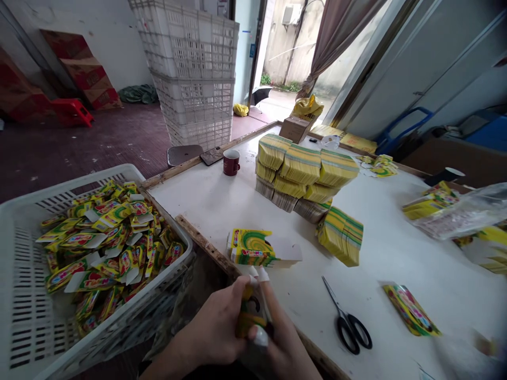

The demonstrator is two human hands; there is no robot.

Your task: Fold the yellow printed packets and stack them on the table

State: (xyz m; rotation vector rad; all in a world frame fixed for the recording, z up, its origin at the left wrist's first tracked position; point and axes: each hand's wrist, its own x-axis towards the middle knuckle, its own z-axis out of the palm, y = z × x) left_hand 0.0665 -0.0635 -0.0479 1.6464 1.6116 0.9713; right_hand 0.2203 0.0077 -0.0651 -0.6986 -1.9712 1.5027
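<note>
My left hand (222,319) and my right hand (280,327) meet at the table's near edge, closed round a small yellow-and-green carton (250,321). Fingers cover much of it, and white coverings show on some fingertips. Just beyond them, other printed cartons (253,248) lie with white flaps sticking out to the right. Black-handled scissors (347,323) rest to the right of my hands, blades pointing away. Farther right lies a flat printed carton (412,309).
At the left stands a white plastic basket (24,274) with many cartons inside. Stacked bundles of flat cartons (301,163) stand mid-table, beside a dark red mug (231,162) and a phone (212,155). Tall white crates (194,79) rise behind. A wooden strip (206,245) edges the table.
</note>
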